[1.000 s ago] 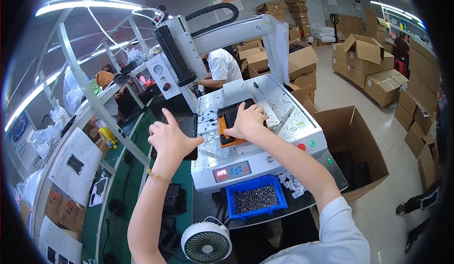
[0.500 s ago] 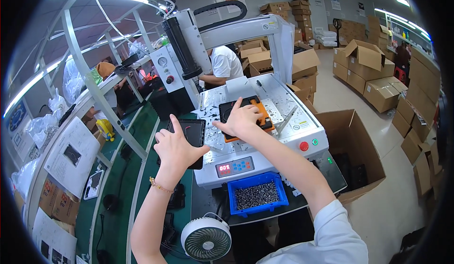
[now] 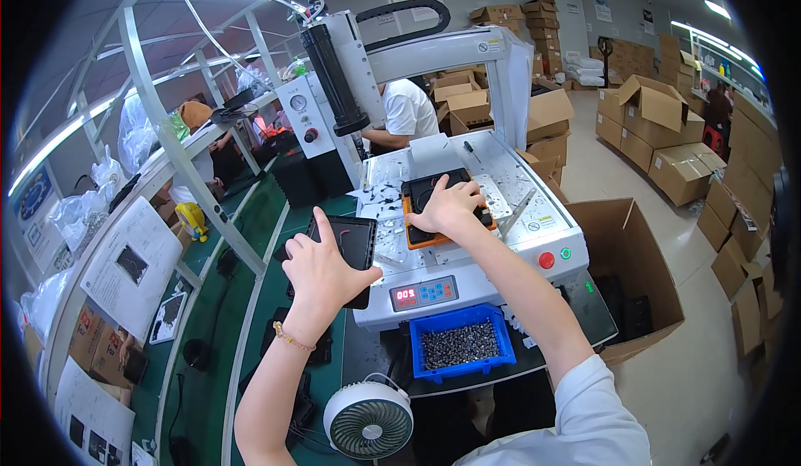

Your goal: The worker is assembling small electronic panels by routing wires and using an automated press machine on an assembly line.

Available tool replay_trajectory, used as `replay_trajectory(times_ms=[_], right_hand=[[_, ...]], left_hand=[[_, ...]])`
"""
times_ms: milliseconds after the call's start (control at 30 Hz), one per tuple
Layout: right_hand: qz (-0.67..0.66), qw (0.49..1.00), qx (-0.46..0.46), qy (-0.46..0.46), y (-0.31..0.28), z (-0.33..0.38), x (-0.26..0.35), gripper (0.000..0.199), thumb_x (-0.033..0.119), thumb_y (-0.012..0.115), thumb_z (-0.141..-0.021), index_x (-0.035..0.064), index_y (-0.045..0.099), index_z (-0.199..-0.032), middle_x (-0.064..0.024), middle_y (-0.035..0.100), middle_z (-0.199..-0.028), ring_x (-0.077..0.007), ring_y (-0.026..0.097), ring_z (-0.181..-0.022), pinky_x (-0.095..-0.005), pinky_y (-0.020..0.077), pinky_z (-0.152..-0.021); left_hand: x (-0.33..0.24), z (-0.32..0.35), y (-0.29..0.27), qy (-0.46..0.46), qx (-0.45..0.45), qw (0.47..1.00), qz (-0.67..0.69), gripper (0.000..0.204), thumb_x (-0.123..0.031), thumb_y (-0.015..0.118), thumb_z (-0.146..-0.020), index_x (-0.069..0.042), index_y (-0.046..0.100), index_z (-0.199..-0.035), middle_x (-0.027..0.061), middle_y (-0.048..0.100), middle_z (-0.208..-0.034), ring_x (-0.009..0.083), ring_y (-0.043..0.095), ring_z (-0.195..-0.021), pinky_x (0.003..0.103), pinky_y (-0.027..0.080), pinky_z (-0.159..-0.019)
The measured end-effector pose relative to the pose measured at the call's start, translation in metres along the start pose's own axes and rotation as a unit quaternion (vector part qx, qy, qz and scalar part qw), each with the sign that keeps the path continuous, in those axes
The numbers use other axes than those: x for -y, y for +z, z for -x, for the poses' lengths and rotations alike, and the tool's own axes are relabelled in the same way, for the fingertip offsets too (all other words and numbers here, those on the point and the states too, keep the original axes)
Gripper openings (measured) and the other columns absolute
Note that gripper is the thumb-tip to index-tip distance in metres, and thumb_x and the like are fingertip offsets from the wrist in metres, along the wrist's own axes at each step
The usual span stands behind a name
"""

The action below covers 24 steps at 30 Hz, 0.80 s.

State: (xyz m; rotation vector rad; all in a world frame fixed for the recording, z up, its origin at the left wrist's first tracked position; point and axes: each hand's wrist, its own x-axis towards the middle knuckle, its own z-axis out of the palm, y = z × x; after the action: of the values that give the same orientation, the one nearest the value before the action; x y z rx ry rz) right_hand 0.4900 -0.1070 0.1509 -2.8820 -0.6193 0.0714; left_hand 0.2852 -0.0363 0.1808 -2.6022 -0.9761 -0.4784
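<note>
My left hand [image 3: 321, 267] is spread over a black rectangular plastic shell [image 3: 357, 239], index finger pointing up and thumb out to the right. The shell lies at the left edge of a white desktop machine [image 3: 521, 253]; a thin red wire shows inside it. My right hand [image 3: 449, 209] rests with fingers apart across a black plastic part [image 3: 415, 189]. This part sits in an orange fixture [image 3: 420, 239] on the machine bed. Whether the right fingertips clasp its edges, I cannot tell.
A blue bin of small metal pieces [image 3: 461, 346] stands before the machine, near a white fan [image 3: 368, 420]. The machine's black cylinder head [image 3: 334, 78] hangs behind the fixture. An open carton [image 3: 642, 299] stands right. Another person [image 3: 407, 111] sits behind.
The whole view has shifted slightly. My right thumb has moved inward, from beyond the fixture's left side onto the fixture and black part. My left hand keeps its pose beside the shell.
</note>
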Motion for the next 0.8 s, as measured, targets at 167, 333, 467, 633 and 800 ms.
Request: replay_trajectory(times_ms=[167,333,467,633,800], right_hand=[[-0.006,0.999,-0.051,-0.003,0.007,-0.002,-0.006,0.119,0.084,0.051,-0.072,0.0048,0.017,-0.154,-0.0316,0.034,-0.144,-0.0439,0.028,-0.137,-0.0663,0.0179,-0.108],[-0.176,0.900,-0.353,-0.185,0.036,0.062,-0.103,0.088,0.055,0.060,-0.087,-0.0029,0.030,-0.146,-0.0275,0.040,-0.138,-0.0427,0.035,-0.130,-0.0578,0.0238,-0.110],[-0.125,0.903,-0.389,-0.137,0.100,0.114,-0.203,0.073,0.040,0.062,-0.089,-0.0069,0.038,-0.140,-0.0255,0.042,-0.136,-0.0410,0.038,-0.127,-0.0514,0.0270,-0.109],[-0.095,0.906,-0.390,-0.134,0.130,0.133,-0.231,0.067,0.035,0.065,-0.088,-0.0031,0.042,-0.138,-0.0185,0.044,-0.139,-0.0357,0.041,-0.127,-0.0514,0.0284,-0.109],[-0.135,0.897,-0.401,-0.126,0.118,0.128,-0.233,0.065,0.037,0.068,-0.085,-0.0025,0.048,-0.132,-0.0169,0.047,-0.134,-0.0352,0.044,-0.121,-0.0471,0.0326,-0.105]], left_hand=[[-0.006,0.000,0.006,0.011,-0.003,1.000,0.005,0.124,-0.063,0.078,-0.058,0.004,0.026,-0.149,0.0229,0.055,-0.103,0.0332,0.054,-0.099,0.040,0.051,-0.074],[-0.002,0.012,0.003,0.018,0.003,0.999,0.026,0.123,-0.060,0.079,-0.058,0.003,0.026,-0.149,0.0212,0.054,-0.102,0.0322,0.053,-0.099,0.040,0.050,-0.072],[-0.006,0.021,0.001,0.043,-0.019,0.998,0.036,0.122,-0.057,0.078,-0.058,0.004,0.024,-0.149,0.0222,0.055,-0.098,0.0345,0.055,-0.096,0.040,0.051,-0.072],[-0.028,0.025,-0.002,0.081,-0.032,0.994,0.068,0.122,-0.055,0.080,-0.057,0.005,0.026,-0.148,0.0197,0.052,-0.097,0.0302,0.053,-0.093,0.037,0.049,-0.066],[-0.037,0.034,-0.003,0.102,-0.032,0.991,0.084,0.121,-0.055,0.080,-0.057,0.005,0.026,-0.148,0.0194,0.053,-0.098,0.0308,0.054,-0.093,0.038,0.050,-0.067]])
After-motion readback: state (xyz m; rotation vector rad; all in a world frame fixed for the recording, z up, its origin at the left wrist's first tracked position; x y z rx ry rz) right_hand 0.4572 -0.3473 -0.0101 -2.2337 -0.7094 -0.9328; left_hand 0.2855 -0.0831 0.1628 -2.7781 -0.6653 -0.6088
